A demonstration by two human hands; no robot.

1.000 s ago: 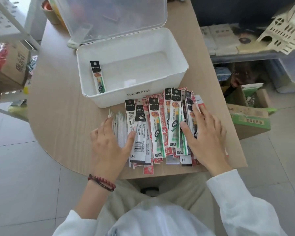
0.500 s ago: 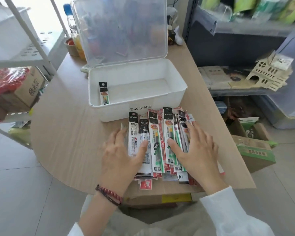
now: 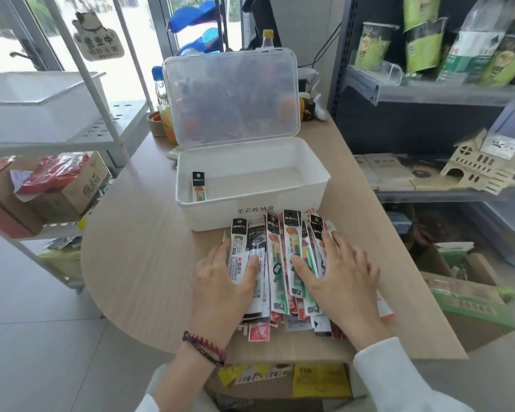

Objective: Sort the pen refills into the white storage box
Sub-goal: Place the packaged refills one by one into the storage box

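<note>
- Left hand (image 3: pixel 220 281): fingers spread, flat on the refills (image 3: pixel 280 263), holding none.
- Right hand (image 3: pixel 336 275): spread likewise, flat on them.
- Refills: piled on table (image 3: pixel 137 263), touching box (image 3: pixel 250 185) front.
- One refill (image 3: pixel 199 185) stands inside box, left end.

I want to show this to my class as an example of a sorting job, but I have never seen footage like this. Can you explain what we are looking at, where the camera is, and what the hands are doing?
There is no machine here: a person wears a camera on their head, so the single picture looks forward and down at their own two hands. On the wooden table stands a white box with its clear lid raised. One refill pack already leans inside at the left end. In front of the box lies a pile of refill packs. The left hand and right hand lie flat on the pile's two sides, fingers spread. Neither hand has lifted or gripped a pack.
</note>
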